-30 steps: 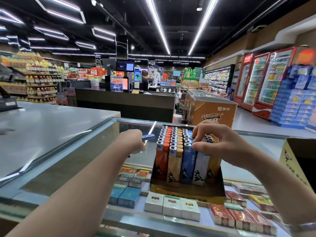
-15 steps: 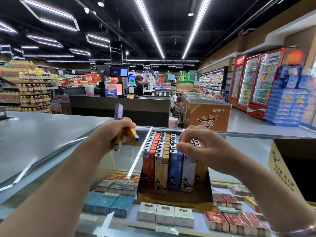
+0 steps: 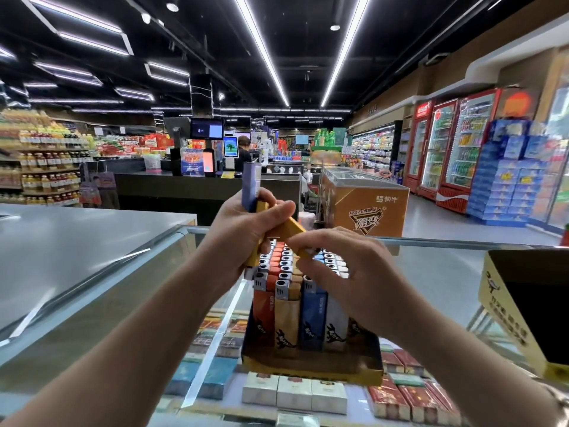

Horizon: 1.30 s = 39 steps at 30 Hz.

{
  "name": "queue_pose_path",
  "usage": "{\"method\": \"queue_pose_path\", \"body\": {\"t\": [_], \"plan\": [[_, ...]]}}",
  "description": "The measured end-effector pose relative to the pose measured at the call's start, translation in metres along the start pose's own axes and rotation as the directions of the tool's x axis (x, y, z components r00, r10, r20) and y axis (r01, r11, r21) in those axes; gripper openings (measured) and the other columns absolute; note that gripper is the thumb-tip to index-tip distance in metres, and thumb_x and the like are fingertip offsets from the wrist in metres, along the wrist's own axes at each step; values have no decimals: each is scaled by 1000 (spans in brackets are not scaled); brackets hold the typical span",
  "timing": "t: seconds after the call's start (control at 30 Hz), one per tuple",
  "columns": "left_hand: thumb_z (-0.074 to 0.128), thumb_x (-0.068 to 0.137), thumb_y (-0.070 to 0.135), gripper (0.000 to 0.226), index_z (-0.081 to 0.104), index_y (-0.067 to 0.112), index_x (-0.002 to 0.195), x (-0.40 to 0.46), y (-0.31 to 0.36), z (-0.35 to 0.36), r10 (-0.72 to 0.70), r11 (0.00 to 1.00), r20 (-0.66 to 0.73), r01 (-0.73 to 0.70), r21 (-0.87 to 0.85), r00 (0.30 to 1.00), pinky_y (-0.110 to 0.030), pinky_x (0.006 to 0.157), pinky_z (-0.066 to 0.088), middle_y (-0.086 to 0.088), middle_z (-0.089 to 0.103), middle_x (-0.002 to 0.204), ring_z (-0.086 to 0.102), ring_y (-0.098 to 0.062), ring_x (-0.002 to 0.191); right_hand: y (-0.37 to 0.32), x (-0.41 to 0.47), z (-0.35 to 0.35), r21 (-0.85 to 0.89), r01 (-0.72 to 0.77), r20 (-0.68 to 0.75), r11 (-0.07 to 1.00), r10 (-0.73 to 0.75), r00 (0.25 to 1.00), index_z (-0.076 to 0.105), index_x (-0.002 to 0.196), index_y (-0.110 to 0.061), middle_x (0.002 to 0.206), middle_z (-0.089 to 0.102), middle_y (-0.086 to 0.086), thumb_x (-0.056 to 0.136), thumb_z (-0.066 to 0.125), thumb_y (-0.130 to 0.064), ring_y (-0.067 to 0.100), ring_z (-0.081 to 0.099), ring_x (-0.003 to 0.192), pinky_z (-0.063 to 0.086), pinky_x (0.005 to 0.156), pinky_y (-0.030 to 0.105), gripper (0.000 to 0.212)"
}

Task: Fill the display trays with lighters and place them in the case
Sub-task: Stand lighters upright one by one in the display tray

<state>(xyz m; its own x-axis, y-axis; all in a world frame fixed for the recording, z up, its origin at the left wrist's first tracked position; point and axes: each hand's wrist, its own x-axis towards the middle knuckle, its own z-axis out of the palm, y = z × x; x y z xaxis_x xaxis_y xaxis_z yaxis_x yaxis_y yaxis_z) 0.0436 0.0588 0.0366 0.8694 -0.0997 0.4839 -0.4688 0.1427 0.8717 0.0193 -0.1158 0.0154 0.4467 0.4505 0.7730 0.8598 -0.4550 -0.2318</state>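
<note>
Left hand (image 3: 243, 229) closed around a small bundle of loose lighters: 1 blue lighter (image 3: 251, 186) standing up out of the fist, at least 1 yellow lighter (image 3: 291, 231) angled down toward the tray. Right hand (image 3: 348, 272) hovering over the tray's right side, fingertips (image 3: 297, 245) pinching the lower end of that yellow lighter, apparently drawing it out for slotting.

Display tray (image 3: 311, 369) sitting on the glass top of the case (image 3: 431, 272), already packed with upright rows of lighters (image 3: 288, 315) in orange, yellow, blue and white, metal heads up. Exact free slot hidden behind the right hand. Cigarette packs (image 3: 294, 392) visible through the glass below. Open yellow carton (image 3: 505, 318) at the right edge, contents not visible.

Likely step: feeding the last few lighters into the remaining gaps, tray seemingly near full, not yet placed in the case.

Risks from here:
- Pulling 1 lighter from the bundle could loosen the others in the left hand and drop them onto the glass.
- Pushing a lighter into a tight row at an angle could tip neighbours or lift them out of line.
- Downward pressure near the tray's edge could slide or tilt the cardboard tray on the smooth glass.
- Wrong colour column possible, given the obscured slot.
</note>
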Motion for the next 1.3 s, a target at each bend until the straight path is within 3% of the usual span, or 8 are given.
{"method": "queue_pose_path", "body": {"t": [0.17, 0.27, 0.47, 0.7, 0.8, 0.93, 1.13, 1.3], "plan": [[64, 82, 23, 16, 52, 15, 75, -1, -1, 1, 14, 998, -80, -10, 56, 997, -18, 39, 42, -2, 72, 75, 60, -11, 51, 2, 3, -6, 193, -116, -136, 974, 143, 980, 65, 86, -30, 80, 66, -14, 82, 64, -5, 5, 61, 75, 51, 69, 18, 25], [55, 90, 14, 10, 49, 12, 82, 0, -1, -2, 5, 1000, -169, 0, 27, 986, -19, 42, 46, -5, 72, 74, 70, -19, 64, 6, 5, -19, 449, -165, -185, 878, 272, 944, 64, 80, -21, 73, 63, 1, 84, 53, 8, 23, 52, 63, 47, 56, 25, 31], [53, 90, 23, 9, 53, 14, 90, 5, -2, -11, 34, 995, -385, 7, 102, 922, -26, 56, 40, 5, 57, 49, 53, -5, 46, 15, 9, -46, 705, -298, -60, 644, 473, 879, 62, 73, -18, 71, 62, -2, 84, 45, 6, 8, 57, 58, 47, 49, 17, 31], [44, 91, 22, 13, 45, 16, 79, 3, 1, -8, 10, 999, -302, -21, -31, 953, -21, 46, 30, 5, 44, 48, 36, -9, 45, 18, 7, -63, 477, -323, 289, 817, 201, 936, 69, 78, -12, 58, 54, -1, 69, 62, -5, 10, 45, 52, 40, 46, 16, 14], [43, 92, 21, 14, 44, 16, 79, 3, -1, -5, 24, 997, -279, -43, -62, 960, -21, 45, 31, 4, 45, 49, 36, -9, 45, 18, 6, -67, 320, -311, 401, 895, 170, 900, 70, 86, -18, 70, 58, 16, 78, 67, 0, 30, 50, 61, 48, 59, 34, 20], [50, 93, 28, 20, 52, 14, 78, 4, -4, -3, -14, 995, -247, -12, -102, 969, -19, 44, 43, 3, 57, 54, 51, -7, 46, 15, 4, -65, 153, -336, 522, 929, 213, 826, 71, 82, -25, 69, 57, -10, 81, 66, -2, 6, 49, 62, 44, 59, 25, 24], [56, 84, 25, 14, 58, 11, 87, 3, -9, -1, -52, 986, -140, 29, -162, 989, -22, 55, 53, -5, 73, 80, 70, -17, 70, 12, 5, -66, 12, -338, 526, 941, 282, 802, 63, 85, -28, 68, 56, -22, 80, 69, -8, -2, 52, 63, 49, 65, 21, 21], [60, 71, 21, 28, 60, 10, 97, 0, -9, 3, -81, 986, -90, 66, -153, 993, -21, 57, 53, -5, 73, 90, 71, -20, 76, 7, 5, -67, -4, -332, 543, 943, 281, 791, 67, 81, -23, 62, 50, -9, 78, 71, -8, 2, 45, 57, 43, 60, 20, 17]]}}
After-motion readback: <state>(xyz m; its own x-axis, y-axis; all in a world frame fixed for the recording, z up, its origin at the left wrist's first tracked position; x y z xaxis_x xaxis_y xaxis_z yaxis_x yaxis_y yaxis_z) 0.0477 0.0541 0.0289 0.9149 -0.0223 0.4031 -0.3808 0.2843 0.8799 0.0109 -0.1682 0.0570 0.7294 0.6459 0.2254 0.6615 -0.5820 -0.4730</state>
